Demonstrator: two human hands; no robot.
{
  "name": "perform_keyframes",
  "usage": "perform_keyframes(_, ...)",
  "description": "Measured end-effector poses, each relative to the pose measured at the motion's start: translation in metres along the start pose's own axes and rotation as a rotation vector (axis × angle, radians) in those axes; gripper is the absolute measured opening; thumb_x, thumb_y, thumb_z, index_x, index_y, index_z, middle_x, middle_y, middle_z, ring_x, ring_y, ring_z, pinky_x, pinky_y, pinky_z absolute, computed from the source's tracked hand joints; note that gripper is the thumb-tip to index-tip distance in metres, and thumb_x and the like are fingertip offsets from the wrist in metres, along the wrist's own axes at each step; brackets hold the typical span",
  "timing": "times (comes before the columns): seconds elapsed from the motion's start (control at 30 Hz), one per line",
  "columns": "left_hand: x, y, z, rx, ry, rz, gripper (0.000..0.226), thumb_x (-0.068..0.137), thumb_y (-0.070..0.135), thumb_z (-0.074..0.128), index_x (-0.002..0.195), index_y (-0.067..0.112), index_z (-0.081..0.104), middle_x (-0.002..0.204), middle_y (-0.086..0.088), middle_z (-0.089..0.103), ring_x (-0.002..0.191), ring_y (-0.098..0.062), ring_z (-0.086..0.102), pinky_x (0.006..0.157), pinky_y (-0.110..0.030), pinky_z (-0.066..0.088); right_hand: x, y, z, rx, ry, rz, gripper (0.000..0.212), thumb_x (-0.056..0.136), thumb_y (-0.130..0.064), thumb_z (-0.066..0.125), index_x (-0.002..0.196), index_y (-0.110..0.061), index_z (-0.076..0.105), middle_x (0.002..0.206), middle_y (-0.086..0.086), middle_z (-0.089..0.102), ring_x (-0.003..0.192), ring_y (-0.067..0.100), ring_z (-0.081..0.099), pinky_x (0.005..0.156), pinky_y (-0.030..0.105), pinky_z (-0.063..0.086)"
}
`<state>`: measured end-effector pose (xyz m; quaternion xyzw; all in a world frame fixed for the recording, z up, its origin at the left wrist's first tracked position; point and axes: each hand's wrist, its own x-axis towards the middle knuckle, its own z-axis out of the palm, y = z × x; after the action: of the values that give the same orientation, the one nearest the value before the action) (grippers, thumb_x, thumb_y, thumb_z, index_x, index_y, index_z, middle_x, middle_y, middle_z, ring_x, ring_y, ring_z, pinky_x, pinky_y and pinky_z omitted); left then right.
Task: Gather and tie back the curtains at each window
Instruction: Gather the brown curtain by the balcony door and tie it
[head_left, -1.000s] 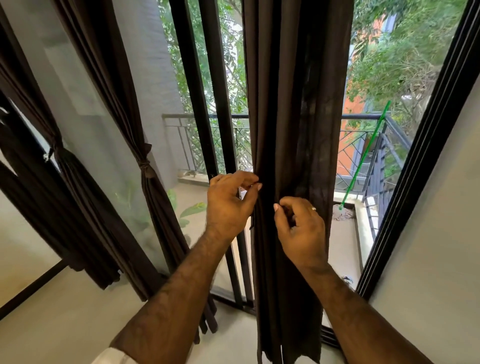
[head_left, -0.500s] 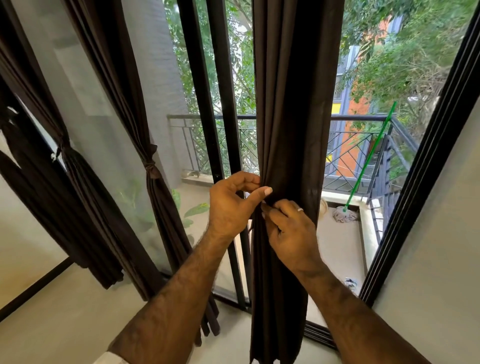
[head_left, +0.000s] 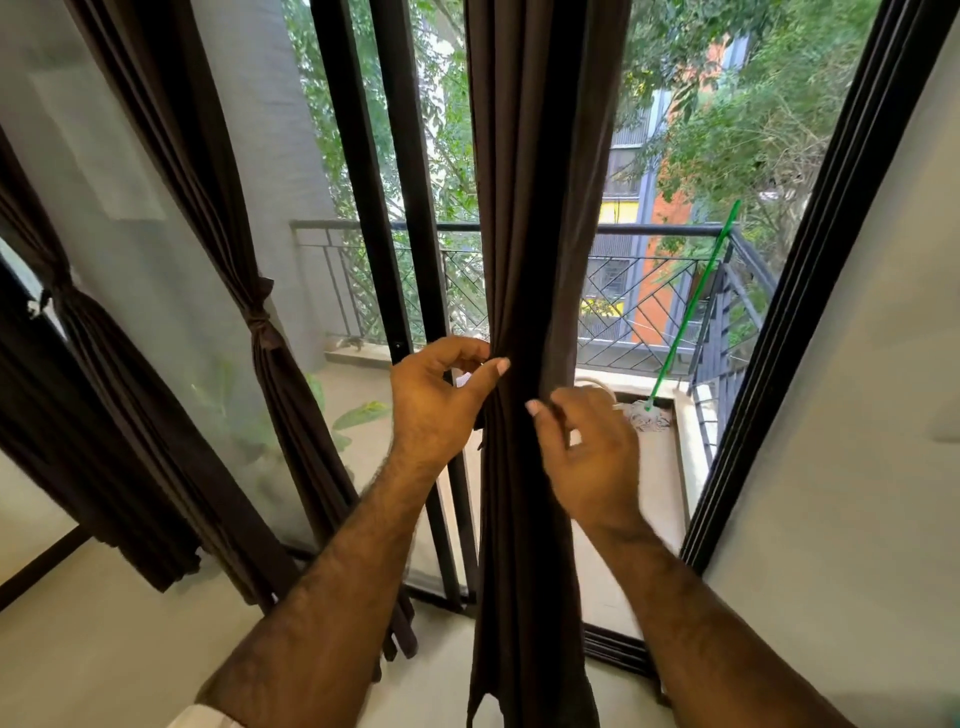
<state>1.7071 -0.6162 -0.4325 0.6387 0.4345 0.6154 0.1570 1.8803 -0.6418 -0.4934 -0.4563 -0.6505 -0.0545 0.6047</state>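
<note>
**Both hands at the gathered centre curtain**

Lower frame: two bare forearms rise from the bottom edge, elbows cut off. The left hand (head_left: 434, 410) pinches the left edge of the dark brown curtain (head_left: 540, 208) between thumb and fingers (head_left: 470, 351). The right hand (head_left: 592, 457) is blurred; its curled fingers sit against the curtain's right side, though whether they grasp the cloth cannot be told. The curtain hangs bunched at centre frame, top and hem cut off. Left of frame, two tied curtains (head_left: 260, 322) hang before glass. Beyond: a black door frame (head_left: 400, 234), a balcony railing (head_left: 649, 228), a green-handled mop (head_left: 691, 312), trees.
</note>
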Motion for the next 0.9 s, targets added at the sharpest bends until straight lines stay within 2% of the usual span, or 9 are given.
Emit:
perform_keyframes(0.07,0.0,0.002,0.001,-0.003,-0.038,-0.011,0.014,0.088,0.016,0.089,0.095,0.009,0.08,0.087,0.003,0.078,0.084,-0.009,0.072,0.082,-0.02,0.058,-0.007,-0.006,0.008,0.025,-0.046,-0.104,0.011,0.101,-0.016,0.074,0.101,-0.005,0.075,0.089,0.005,0.067,0.08,0.022,0.062,0.071,0.036,0.054)
perform_keyframes(0.23,-0.003,0.005,-0.001,-0.105,-0.096,-0.1,0.017,0.084,0.017,0.092,0.092,0.01,0.079,0.083,-0.003,0.078,0.082,-0.021,0.076,0.085,-0.031,0.063,-0.005,0.001,0.014,0.042,0.133,0.159,0.016,0.103,-0.02,0.071,0.113,-0.011,0.079,0.094,0.001,0.075,0.083,0.016,0.069,0.073,0.043,0.06)
perform_keyframes(0.33,-0.005,0.006,-0.001,-0.101,-0.104,-0.098,0.017,0.084,0.017,0.091,0.093,0.008,0.079,0.079,-0.005,0.078,0.078,-0.023,0.076,0.083,-0.031,0.063,-0.009,-0.007,0.019,-0.189,0.041,-0.049,0.021,0.103,-0.019,0.065,0.118,-0.01,0.078,0.094,0.006,0.073,0.081,0.026,0.066,0.071,0.045,0.058)
perform_keyframes(0.43,-0.005,0.007,-0.003,-0.073,-0.095,-0.066,0.018,0.085,0.017,0.091,0.095,0.007,0.079,0.079,-0.002,0.078,0.077,-0.016,0.074,0.077,-0.022,0.06,-0.013,-0.013,0.021,-0.325,-0.063,-0.178,0.033,0.099,-0.015,0.061,0.129,-0.007,0.072,0.101,0.009,0.07,0.089,0.031,0.063,0.077,0.046,0.055)
perform_keyframes(0.57,-0.005,0.009,-0.01,-0.024,-0.114,-0.003,0.021,0.082,0.02,0.093,0.095,0.011,0.08,0.081,0.005,0.078,0.079,-0.01,0.074,0.078,-0.019,0.059,-0.016,-0.009,0.022,-0.306,-0.159,-0.285,0.039,0.101,-0.014,0.053,0.135,-0.004,0.069,0.105,0.01,0.068,0.092,0.031,0.061,0.077,0.047,0.052)
perform_keyframes(0.63,-0.004,0.009,-0.013,0.017,-0.108,0.017,0.019,0.083,0.022,0.093,0.093,0.012,0.079,0.08,0.007,0.076,0.078,-0.011,0.073,0.077,-0.019,0.059,-0.014,-0.002,0.018,-0.173,-0.238,-0.334,0.038,0.102,-0.011,0.057,0.138,-0.007,0.068,0.108,0.008,0.068,0.094,0.028,0.061,0.078,0.046,0.054)
perform_keyframes(0.7,-0.002,0.007,-0.017,0.039,-0.108,0.023,0.017,0.085,0.022,0.091,0.091,0.011,0.079,0.077,0.008,0.074,0.077,-0.012,0.071,0.078,-0.016,0.057,-0.009,0.005,0.011,0.013,-0.185,-0.228,0.034,0.102,-0.01,0.061,0.134,-0.01,0.071,0.112,0.004,0.069,0.099,0.025,0.064,0.08,0.042,0.055)
perform_keyframes(0.8,-0.001,0.007,-0.022,0.013,-0.152,-0.006,0.014,0.088,0.02,0.089,0.088,0.011,0.078,0.076,0.007,0.073,0.078,-0.013,0.072,0.083,-0.012,0.054,0.012,0.013,0.006,0.208,0.037,0.259,0.023,0.103,-0.022,0.068,0.126,-0.019,0.072,0.111,-0.007,0.073,0.101,0.013,0.069,0.079,0.038,0.061)
perform_keyframes(0.9,0.002,0.008,-0.025,-0.041,-0.237,-0.065,0.012,0.089,0.018,0.087,0.087,0.011,0.078,0.081,0.001,0.075,0.081,-0.013,0.072,0.084,-0.022,0.059,0.035,0.018,0.006,0.362,-0.117,0.56,0.026,0.097,-0.03,0.076,0.121,-0.02,0.074,0.107,-0.006,0.078,0.098,0.006,0.072,0.087,0.034,0.064)
